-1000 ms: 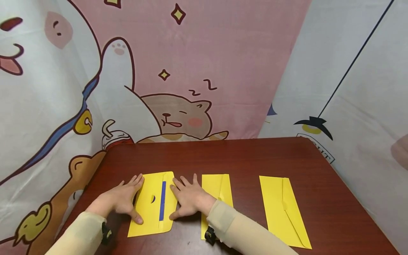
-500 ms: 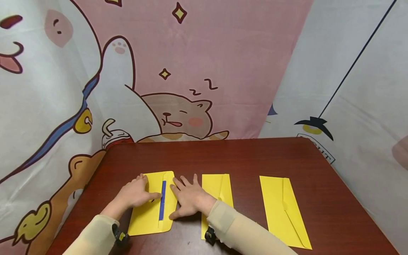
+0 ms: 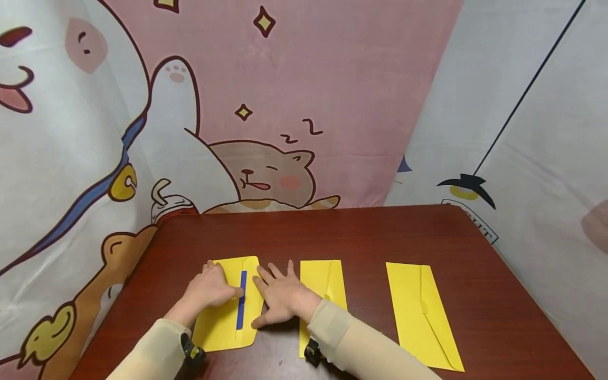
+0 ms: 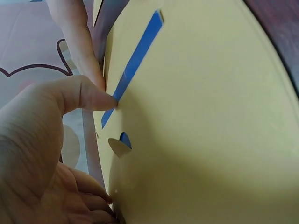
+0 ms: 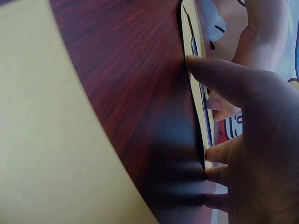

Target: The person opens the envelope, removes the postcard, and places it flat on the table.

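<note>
Both our hands lie flat on one yellow paper envelope (image 3: 227,309): left hand (image 3: 209,289) thumb presses its blue adhesive strip (image 3: 241,298), right hand (image 3: 282,296) steadies the flap edge beside it, fingers straight
</note>
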The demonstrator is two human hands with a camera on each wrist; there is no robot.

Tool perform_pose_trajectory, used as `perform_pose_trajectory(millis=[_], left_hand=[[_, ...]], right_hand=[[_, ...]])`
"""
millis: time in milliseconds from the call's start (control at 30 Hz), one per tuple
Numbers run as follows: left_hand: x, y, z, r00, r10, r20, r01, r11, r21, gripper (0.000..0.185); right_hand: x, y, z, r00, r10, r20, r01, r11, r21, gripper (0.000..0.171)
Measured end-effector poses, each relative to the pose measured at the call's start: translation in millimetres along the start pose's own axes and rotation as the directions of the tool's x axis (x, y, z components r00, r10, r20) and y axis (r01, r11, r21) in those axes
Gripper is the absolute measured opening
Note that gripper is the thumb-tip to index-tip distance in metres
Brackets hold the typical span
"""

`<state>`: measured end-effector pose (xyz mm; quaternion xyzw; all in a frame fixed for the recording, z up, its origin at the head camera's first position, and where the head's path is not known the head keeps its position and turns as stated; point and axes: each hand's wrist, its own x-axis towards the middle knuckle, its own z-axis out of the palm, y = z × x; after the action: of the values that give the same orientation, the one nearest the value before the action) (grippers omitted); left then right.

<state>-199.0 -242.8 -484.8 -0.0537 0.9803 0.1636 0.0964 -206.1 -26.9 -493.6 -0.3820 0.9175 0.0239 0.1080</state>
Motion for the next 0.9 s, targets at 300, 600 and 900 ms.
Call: perform_pose_trajectory(millis=[300,600,900], left_hand=[[0.0,3.2,-0.5,1.000,-0.017,-0.003,0.017,1.000,-0.004,0.102],[3.1,0.7,-1.9,1.000,0.006,0.015,-0.006,1.000,-0.003,0.107],[1.3,1.5,-1.5,1.000,0.017,0.002,-0.018,1.000,0.016,0.108]], right_hand=[[1.8,-4.1,0.2,1.000,0.008,-0.025,-0.008,1.000,-0.010,0.105],[10.3,-13.8,2.3,0.991,0.059,-0.119,-0.067,0.996,-0.059,0.107],[11.3,-22.2,7.0,0.985,0.070,-0.157,-0.088,0.990,-0.110,0.108]])
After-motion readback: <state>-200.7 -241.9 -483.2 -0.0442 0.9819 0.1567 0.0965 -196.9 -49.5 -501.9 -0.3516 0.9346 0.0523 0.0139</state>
